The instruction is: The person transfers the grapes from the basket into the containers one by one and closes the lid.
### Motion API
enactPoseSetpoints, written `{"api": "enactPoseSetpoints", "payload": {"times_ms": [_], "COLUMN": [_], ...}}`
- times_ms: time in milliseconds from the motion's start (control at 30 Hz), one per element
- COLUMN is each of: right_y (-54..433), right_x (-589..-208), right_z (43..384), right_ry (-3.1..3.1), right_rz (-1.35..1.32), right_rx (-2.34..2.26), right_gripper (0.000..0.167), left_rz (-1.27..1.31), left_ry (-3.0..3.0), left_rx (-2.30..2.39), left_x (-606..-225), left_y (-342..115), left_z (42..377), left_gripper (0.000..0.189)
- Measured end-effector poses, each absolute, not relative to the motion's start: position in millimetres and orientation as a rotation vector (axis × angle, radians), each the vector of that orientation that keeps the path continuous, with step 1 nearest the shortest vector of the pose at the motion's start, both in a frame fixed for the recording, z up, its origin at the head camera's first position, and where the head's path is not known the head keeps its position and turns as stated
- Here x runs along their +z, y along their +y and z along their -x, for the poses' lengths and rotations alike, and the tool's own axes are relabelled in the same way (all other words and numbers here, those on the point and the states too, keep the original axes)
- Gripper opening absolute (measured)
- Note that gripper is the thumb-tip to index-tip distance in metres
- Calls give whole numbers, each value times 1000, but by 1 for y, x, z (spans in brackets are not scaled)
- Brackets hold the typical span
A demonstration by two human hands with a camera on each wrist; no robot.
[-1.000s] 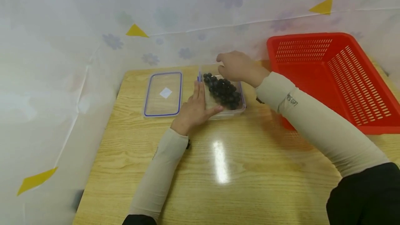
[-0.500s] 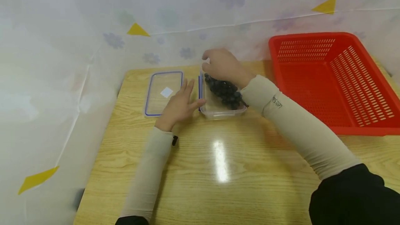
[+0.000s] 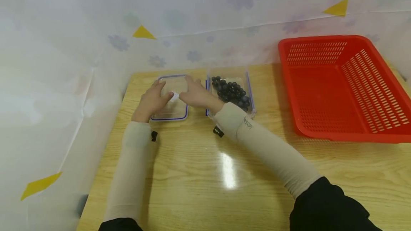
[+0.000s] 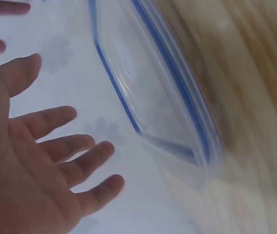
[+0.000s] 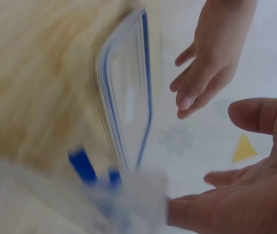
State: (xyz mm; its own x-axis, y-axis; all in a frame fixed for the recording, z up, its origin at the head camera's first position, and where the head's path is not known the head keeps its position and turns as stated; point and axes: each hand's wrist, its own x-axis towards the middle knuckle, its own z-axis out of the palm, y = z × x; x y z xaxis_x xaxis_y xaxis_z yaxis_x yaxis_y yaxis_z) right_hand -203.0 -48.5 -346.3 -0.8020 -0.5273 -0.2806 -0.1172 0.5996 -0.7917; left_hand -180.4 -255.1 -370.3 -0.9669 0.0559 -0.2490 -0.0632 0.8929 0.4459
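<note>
A clear lid point(image 3: 170, 111) with a blue seal and a small white label point(image 3: 174, 96) lies flat on the table. Over its left side is my left hand point(image 3: 151, 102), fingers spread and relaxed, holding nothing. My right hand point(image 3: 199, 95) reaches across to the lid's right side, its fingers apart. In the left wrist view the lid point(image 4: 153, 87) is below the left hand point(image 4: 46, 156), with a gap between. To the right stands a clear box point(image 3: 251, 92) with blue-edged flaps, holding a bunch of dark grapes point(image 3: 232, 91). My right wrist hides the box's front left corner.
A large red plastic basket point(image 3: 324, 92) with slotted walls stands right of the box. The wooden table point(image 3: 192, 181) meets a flower-patterned white sheet point(image 3: 205, 17) at the back and left. Yellow tape pieces point(image 3: 143, 32) mark the sheet.
Both hands have moved left, from the grape box to above the lid. The left hand has let go of the box's left side. The grapes stay in the box.
</note>
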Motion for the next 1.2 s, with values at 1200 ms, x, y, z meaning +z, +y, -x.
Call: {"api": "enactPoseSetpoints", "payload": {"times_ms": [1200], "right_y": [-72], "right_x": [-347], "right_z": [205], "right_ry": [2265], "right_rz": [109], "right_rx": [-1644], "right_gripper": [70], "left_rz": [350], "left_ry": [2966], "left_rx": [905], "left_x": [-347], "left_y": [-267], "left_z": [168], "left_gripper": [85]}}
